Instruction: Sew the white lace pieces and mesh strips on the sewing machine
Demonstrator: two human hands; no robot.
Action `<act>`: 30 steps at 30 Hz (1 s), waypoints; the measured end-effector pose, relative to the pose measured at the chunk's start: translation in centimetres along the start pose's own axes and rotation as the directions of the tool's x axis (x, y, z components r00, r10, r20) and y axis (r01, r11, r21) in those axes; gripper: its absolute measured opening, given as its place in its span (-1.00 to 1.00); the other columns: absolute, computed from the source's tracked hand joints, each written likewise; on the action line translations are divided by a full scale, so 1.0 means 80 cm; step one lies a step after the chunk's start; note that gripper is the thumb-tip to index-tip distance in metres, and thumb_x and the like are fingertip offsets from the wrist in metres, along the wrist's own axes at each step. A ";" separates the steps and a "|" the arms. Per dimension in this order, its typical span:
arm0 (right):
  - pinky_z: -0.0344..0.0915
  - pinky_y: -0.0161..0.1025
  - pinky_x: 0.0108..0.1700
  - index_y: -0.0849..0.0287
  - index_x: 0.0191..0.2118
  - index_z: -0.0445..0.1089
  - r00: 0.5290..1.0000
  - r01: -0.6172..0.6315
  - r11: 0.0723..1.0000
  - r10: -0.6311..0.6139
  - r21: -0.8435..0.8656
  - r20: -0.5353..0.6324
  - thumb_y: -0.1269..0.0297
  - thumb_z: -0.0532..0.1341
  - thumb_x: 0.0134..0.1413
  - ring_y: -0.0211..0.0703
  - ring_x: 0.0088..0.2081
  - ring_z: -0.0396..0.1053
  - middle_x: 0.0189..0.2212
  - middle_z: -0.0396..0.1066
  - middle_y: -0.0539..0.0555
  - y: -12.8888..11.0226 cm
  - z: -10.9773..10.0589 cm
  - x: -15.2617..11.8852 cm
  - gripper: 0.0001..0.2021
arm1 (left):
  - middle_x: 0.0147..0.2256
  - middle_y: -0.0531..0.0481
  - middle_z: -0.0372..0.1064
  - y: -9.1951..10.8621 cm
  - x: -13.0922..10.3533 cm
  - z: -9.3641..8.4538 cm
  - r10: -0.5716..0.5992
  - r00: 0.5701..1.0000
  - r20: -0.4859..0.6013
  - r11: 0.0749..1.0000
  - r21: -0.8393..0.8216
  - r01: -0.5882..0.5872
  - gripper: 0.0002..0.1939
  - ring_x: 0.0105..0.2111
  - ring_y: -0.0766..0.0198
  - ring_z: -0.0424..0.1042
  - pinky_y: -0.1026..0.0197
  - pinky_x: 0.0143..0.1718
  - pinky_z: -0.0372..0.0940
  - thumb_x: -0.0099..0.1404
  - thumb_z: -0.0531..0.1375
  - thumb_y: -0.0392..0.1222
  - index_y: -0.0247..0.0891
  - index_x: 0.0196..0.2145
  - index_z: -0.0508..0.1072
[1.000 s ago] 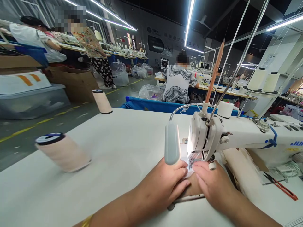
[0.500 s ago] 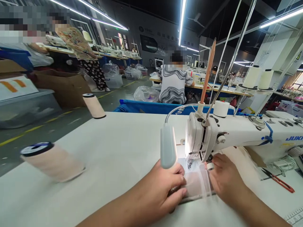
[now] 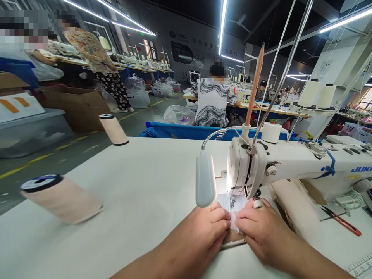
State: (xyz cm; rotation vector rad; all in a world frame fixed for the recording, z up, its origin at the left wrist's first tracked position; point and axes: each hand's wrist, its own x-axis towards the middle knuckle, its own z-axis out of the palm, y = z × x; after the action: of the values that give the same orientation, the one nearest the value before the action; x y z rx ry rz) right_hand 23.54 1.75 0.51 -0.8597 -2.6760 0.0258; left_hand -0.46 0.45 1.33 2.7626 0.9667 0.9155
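A white sewing machine (image 3: 279,159) stands at the right of the table. In front of its needle area lies a small piece of sheer whitish fabric (image 3: 234,224), mostly covered by my fingers. My left hand (image 3: 206,228) is closed at its left edge, below the lamp head. On the other side, my right hand (image 3: 261,228) is closed on the same fabric, close by the presser foot. The two hands' fingertips are only a narrow gap apart. Beige cloth (image 3: 299,205) lies under the machine arm, right of my right hand.
Two peach thread cones (image 3: 62,197) lean at the left of the white table (image 3: 139,186). A grey lamp (image 3: 205,180) hangs left of the needle. Red-handled snips (image 3: 343,221) and a ruler (image 3: 360,267) lie at the right. Co-workers (image 3: 213,102) are beyond the table.
My right hand has moved left from beside the presser foot, close to my left hand. The sheer fabric now shows only as a small bit between them, and more beige cloth is visible at right.
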 end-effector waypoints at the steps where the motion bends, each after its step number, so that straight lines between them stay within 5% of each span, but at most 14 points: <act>1: 0.20 -0.11 -0.07 0.10 -0.22 0.37 1.000 -0.005 1.000 0.005 -0.003 0.006 0.54 0.17 0.24 -0.04 -0.22 0.30 -0.26 0.50 0.03 -0.001 0.000 0.000 -0.83 | -0.34 -0.05 0.55 0.001 0.000 0.000 0.002 1.000 0.006 1.000 -0.008 -0.001 -0.65 -0.29 0.14 0.50 0.14 -0.22 0.43 0.37 0.08 -0.50 -0.15 -0.24 0.60; 21: 0.11 -0.14 -0.16 0.11 -0.24 0.32 0.999 -0.036 0.999 0.035 -0.007 -0.033 0.59 0.16 0.19 -0.03 -0.21 0.30 -0.23 0.50 0.03 0.002 0.008 0.003 -0.81 | -0.35 -0.02 0.55 0.002 -0.004 0.004 0.037 0.999 0.015 0.994 0.100 -0.038 -0.68 -0.30 0.15 0.51 0.10 -0.20 0.39 0.44 0.07 -0.47 -0.16 -0.29 0.55; 30: 0.16 -0.14 -0.16 0.14 -0.20 0.38 0.994 -0.068 0.998 0.069 0.013 -0.086 0.64 0.16 0.11 -0.02 -0.21 0.30 -0.17 0.51 0.08 0.005 0.014 0.005 -0.75 | -0.35 -0.02 0.56 -0.015 -0.001 0.011 0.052 0.998 -0.028 0.990 0.135 -0.048 -0.67 -0.34 0.14 0.50 0.07 -0.22 0.33 0.39 0.06 -0.48 -0.18 -0.16 0.57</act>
State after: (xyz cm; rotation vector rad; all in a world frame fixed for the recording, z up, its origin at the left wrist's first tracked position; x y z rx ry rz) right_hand 23.10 2.44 -0.46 -0.9281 -2.5640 0.0173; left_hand -0.67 1.50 0.25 2.9048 1.0043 0.9373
